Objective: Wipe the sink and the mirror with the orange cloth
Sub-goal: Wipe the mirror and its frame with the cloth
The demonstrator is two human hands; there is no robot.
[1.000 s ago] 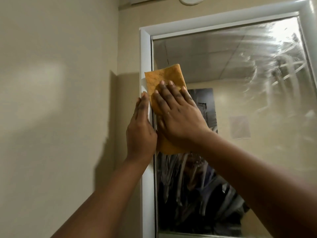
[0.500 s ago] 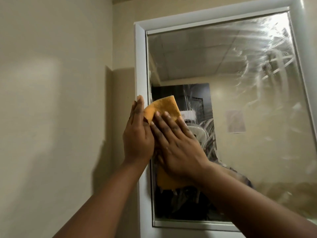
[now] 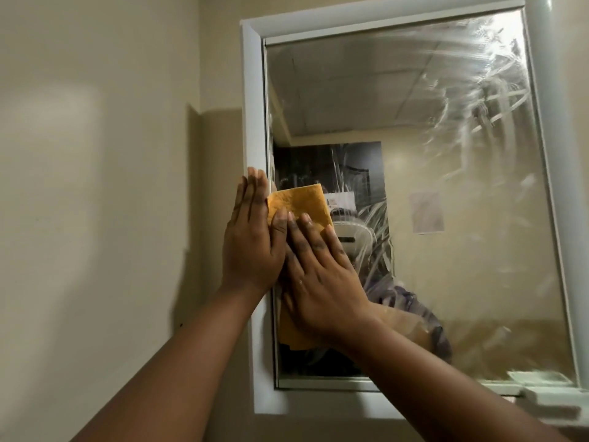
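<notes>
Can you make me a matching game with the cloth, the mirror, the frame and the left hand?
Things:
1. orange square cloth
2. streaky glass mirror
3. white mirror frame
4. left hand

Places or states:
A. flat over the frame's left edge
B. smeared with wipe marks
C. pressed under the right hand
D. surrounds the glass

Pairs: 1-C, 2-B, 3-D, 4-A

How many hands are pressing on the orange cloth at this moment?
2. The right hand lies flat over the cloth on the mirror; the left hand touches its left edge by the frame.
</notes>
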